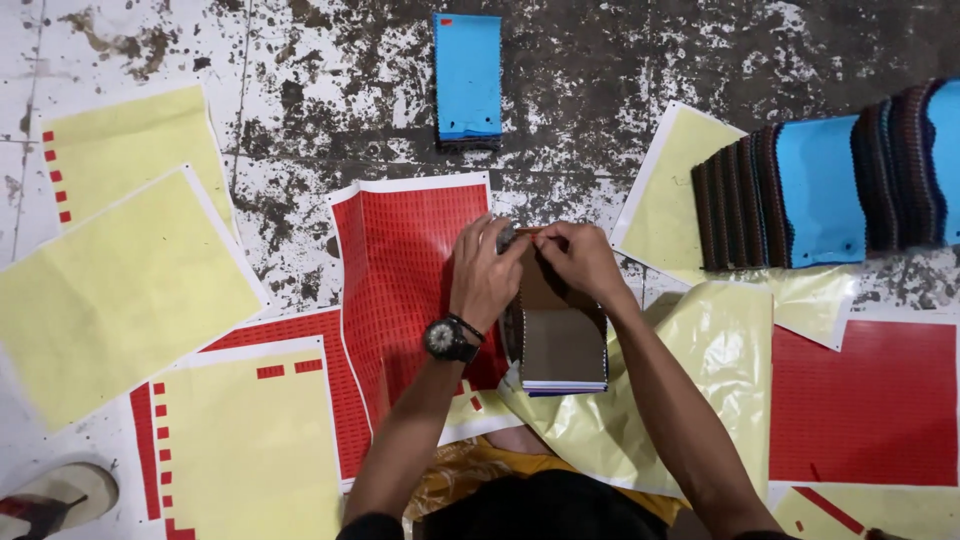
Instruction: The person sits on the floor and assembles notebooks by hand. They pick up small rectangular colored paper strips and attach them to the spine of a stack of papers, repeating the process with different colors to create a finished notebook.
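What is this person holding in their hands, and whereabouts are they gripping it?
Both the left hand and right hand pinch the far top edge of a stack of fabric swatches. Whether a small sticker sits between the fingertips cannot be told.

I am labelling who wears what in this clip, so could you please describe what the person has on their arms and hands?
Both forearms are bare, with no gloves on either hand. The left hand has a round black wristwatch with a dark dial on its wrist, beside a thin dark cord bracelet. The right hand and its wrist carry nothing. Dark short sleeves show only at the bottom edge.
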